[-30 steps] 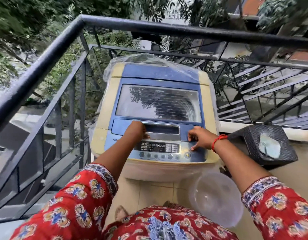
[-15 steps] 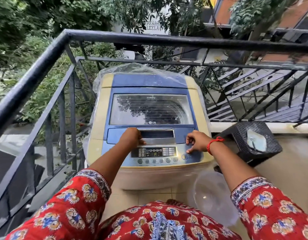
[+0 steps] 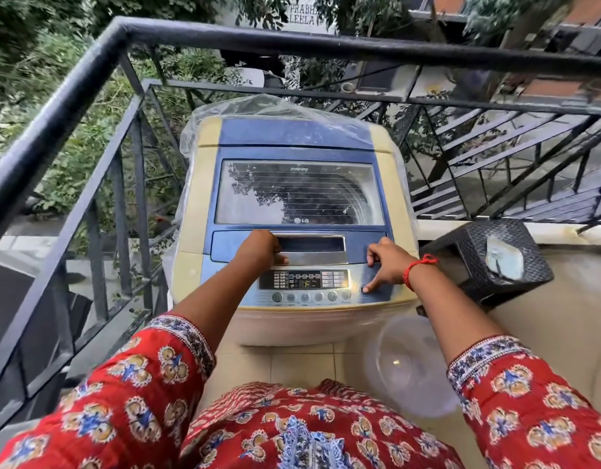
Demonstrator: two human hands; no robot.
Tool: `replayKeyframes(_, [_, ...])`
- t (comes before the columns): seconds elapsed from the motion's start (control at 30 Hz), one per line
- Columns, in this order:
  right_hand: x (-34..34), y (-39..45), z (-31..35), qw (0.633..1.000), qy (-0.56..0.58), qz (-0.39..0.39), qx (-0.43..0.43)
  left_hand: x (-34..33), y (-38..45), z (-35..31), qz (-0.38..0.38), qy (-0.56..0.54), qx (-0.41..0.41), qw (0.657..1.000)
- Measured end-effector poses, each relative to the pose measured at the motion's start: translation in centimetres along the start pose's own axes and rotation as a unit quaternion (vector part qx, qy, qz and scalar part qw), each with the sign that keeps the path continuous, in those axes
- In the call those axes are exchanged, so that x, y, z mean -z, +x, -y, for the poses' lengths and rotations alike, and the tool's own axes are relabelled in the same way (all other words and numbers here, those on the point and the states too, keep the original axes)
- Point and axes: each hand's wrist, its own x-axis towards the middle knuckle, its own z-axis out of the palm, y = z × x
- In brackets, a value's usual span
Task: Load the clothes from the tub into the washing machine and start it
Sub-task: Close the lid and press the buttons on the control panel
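Your right hand (image 3: 387, 267) has lowered a straight index finger (image 3: 372, 285) onto the washing machine's (image 3: 292, 137) rightmost button (image 3: 362, 290), holding nothing; left hand's (image 3: 258, 248) grip hidden.

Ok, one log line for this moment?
lid closed | left hand fisted on lid | right hand index on control panel | tub empty

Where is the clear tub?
In the head view the tub sits on the floor at lower right, just in front of the washer's right front corner and near the black stool.
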Motion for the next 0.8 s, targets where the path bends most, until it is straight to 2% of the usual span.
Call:
replayKeyframes(0.1, [0.1,0.2,0.1,1.0,-0.004,0.004,-0.003,-0.1,-0.2,0.9,-0.006,0.006,-0.036,0.999])
replayKeyframes(0.27, [0.1,0.2,0.0,1.0,0.0,0.007,-0.002,-0.8,-2.3,3.2,-0.095,-0.044,-0.118,0.987])
replayKeyframes(0.33, [0.1,0.3,-0.2,1.0,0.001,0.007,-0.001,-1.2,-2.9,3.8,-0.093,-0.037,-0.133,0.986])
replayKeyframes(0.8, [0.2,0.4,-0.1,1.0,0.016,0.011,-0.004,-2.5,-1.5,4.7,-0.057,-0.007,-0.069,0.996])
